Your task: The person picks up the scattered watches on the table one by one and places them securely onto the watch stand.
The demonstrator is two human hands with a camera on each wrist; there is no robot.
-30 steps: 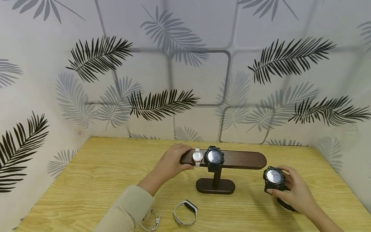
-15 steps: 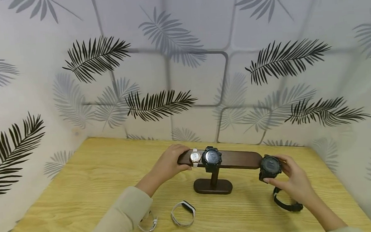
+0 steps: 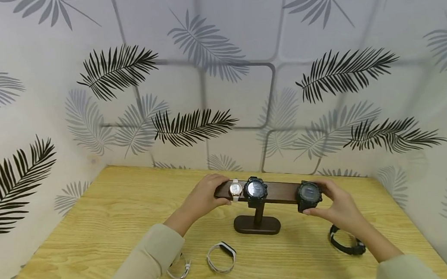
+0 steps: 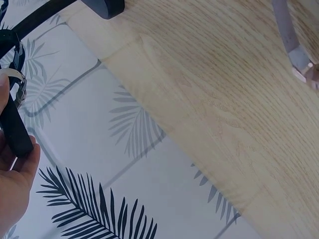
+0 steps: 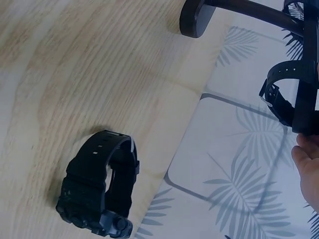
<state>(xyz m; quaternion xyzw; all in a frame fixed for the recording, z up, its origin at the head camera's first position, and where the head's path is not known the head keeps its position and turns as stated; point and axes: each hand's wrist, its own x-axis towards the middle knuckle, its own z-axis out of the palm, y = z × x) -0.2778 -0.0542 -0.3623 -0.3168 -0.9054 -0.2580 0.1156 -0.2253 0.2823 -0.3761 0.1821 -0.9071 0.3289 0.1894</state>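
Observation:
My left hand [image 3: 198,197] grips the left end of a dark wooden watch stand's bar [image 3: 281,191]. Beside its fingers, a small white-strapped watch [image 3: 235,188] sits on the bar, followed by a black digital watch [image 3: 256,189]. My right hand [image 3: 341,202] holds a second black digital watch [image 3: 309,193] between thumb and fingers at the bar's right end. In the right wrist view, that watch's strap [image 5: 286,70] loops around the bar, and the fingers touch near the bar's tip. The left wrist view has the left hand [image 4: 17,191] on the bar's other end.
The stand's base [image 3: 256,225] rests on the wooden table [image 3: 116,216]. On the table lie a white fitness band [image 3: 221,257], a pale-strapped watch [image 3: 183,269] partly behind the left sleeve, and a black watch [image 3: 347,245] below the right hand. A leaf-patterned wall covering [image 3: 247,150] rises behind.
My right hand has moved left and slightly up, bringing the black watch from beside the stand onto the bar's right end. The left hand keeps its grip in place.

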